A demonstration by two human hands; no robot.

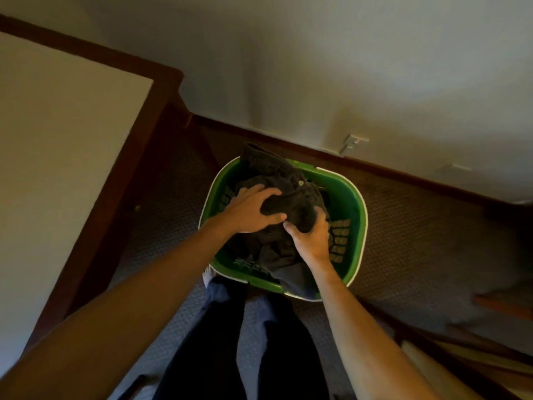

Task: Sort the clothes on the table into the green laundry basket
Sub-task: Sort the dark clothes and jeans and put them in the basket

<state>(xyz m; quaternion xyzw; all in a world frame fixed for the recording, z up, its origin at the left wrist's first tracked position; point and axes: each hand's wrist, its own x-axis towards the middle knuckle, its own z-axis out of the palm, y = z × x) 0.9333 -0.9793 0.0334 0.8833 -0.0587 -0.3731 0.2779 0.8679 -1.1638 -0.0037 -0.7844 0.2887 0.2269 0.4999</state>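
A green laundry basket (350, 194) with a white rim stands on the carpet in front of my legs. A dark pair of trousers (277, 174) with a pale button lies bunched inside it, and one end sticks up over the far rim. My left hand (253, 210) grips a fold of the dark cloth from the left, thumb and fingers curled round it. My right hand (313, 236) clutches the same bundle from the near right. A bluish-grey garment (294, 280) hangs over the near rim.
A table (57, 157) with a pale top and dark wooden frame stands at the left. Behind the basket runs a wall with a dark skirting board and a socket (353, 143). Wooden furniture edges (501, 303) show at the lower right.
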